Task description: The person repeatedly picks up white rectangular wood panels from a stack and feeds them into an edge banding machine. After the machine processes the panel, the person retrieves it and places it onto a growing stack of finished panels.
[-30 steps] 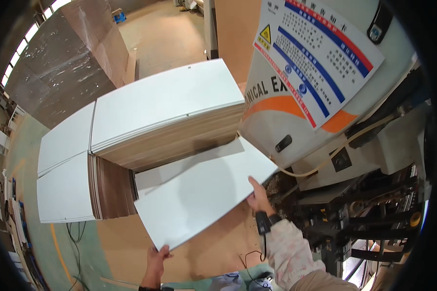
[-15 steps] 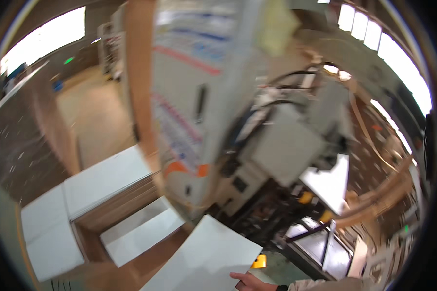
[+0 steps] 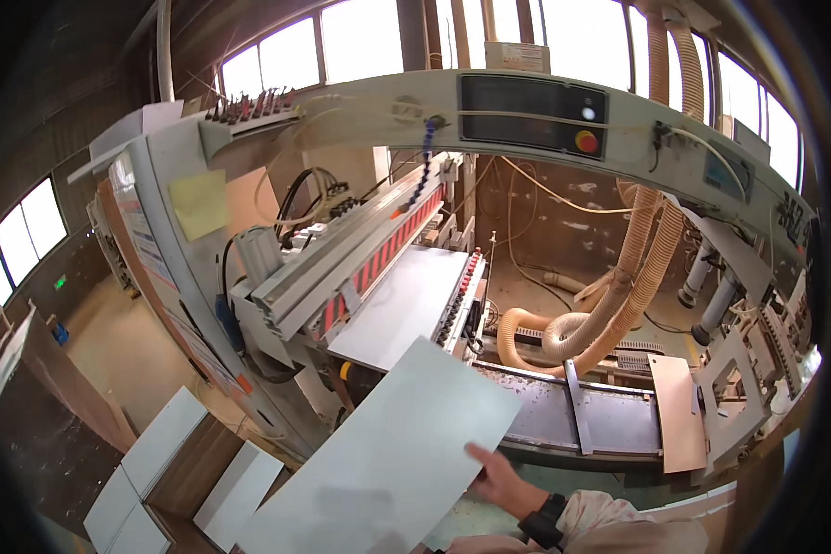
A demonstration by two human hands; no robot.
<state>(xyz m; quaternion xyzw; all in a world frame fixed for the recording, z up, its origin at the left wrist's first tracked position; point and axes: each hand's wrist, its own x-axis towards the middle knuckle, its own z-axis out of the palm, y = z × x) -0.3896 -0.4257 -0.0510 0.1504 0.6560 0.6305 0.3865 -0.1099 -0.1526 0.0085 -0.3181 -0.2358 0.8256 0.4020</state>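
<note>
1 wht panel [image 3: 392, 443], mach. bed [image 3: 620, 432], wndws [image 3: 365, 44]

The board [image 3: 388, 439] is cut off by the lower edge and hides most of the right hand's [image 3: 506, 485] fingers; the left hand is out of view. The sign's [image 3: 141, 231] print is too small to read.

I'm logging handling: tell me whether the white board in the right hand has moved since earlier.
Yes: judged against the stacked boards, the white board in the right hand has moved to the right, away from them.
</note>
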